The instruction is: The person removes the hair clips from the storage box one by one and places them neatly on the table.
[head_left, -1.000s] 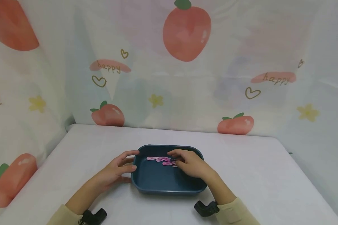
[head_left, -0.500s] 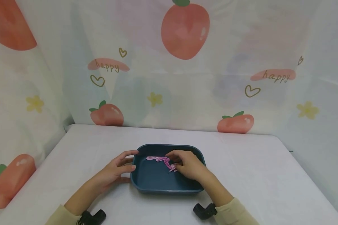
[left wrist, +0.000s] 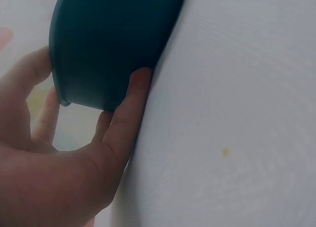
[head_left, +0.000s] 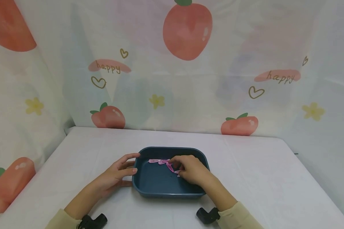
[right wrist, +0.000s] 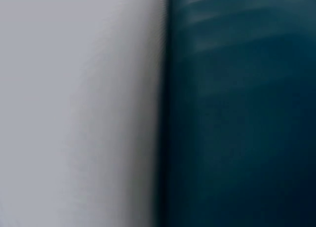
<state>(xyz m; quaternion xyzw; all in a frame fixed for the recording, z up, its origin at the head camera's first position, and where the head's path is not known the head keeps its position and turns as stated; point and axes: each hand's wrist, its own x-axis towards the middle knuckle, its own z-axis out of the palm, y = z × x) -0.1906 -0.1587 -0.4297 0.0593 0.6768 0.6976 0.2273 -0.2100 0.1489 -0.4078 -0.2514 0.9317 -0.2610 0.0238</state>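
- Fingers of the left hand are loosely parted and lie against the left end of a dark blue tray, rectangular with rounded corners; they touch its rim and outer wall without wrapping round it, as the left wrist view confirms.
- Fingers of the right hand are bent and reach down inside the tray, thumb and forefinger near each other; whether they pinch anything I cannot tell, since the hand covers the spot.
- Several thin, looped pink pieces lie in the tray, in an uneven line from left of its middle to the right thumb, which overlaps the last ones.
- White cloth lies under the tray.
- Black elbow-shaped devices sit at both wrists, beside beige sleeves.
- Pale fabric printed with red fruit hangs behind.
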